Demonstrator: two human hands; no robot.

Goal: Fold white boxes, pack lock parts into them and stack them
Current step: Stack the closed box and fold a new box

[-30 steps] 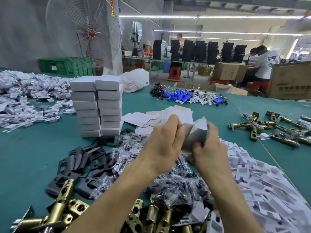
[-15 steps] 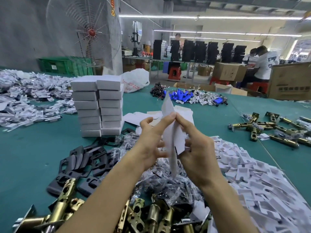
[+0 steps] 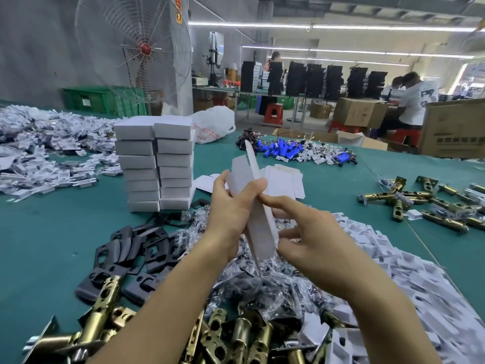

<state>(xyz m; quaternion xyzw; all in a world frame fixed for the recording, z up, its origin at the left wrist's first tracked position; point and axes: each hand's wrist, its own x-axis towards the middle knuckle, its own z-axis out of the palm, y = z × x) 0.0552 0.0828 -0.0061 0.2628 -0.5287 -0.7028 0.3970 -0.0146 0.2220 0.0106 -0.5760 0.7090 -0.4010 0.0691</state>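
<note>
A flat white box blank (image 3: 258, 222) stands on edge between my hands above the table, its flaps pointing up and away. My left hand (image 3: 231, 214) grips its left side, thumb across the front. My right hand (image 3: 307, 232) pinches its right edge with thumb and forefinger. Two stacks of folded white boxes (image 3: 157, 164) stand at the left. More flat blanks (image 3: 283, 179) lie behind my hands. Brass latch bolts (image 3: 236, 337) lie at the near edge, black strike plates (image 3: 131, 248) to the left, clear bags of small parts (image 3: 262, 282) under my hands.
White plastic inserts (image 3: 393, 269) are heaped at the right, more brass latches (image 3: 425, 203) further right. A pile of bagged white parts (image 3: 44, 148) fills the far left. Blue parts (image 3: 283, 149) and a white bag (image 3: 214, 123) lie at the back. A fan (image 3: 136, 48) stands behind.
The crumpled-looking blank was opened out and turned on edge. My hands shifted their hold, the left now gripping its side and the right pinching its edge lower down.
</note>
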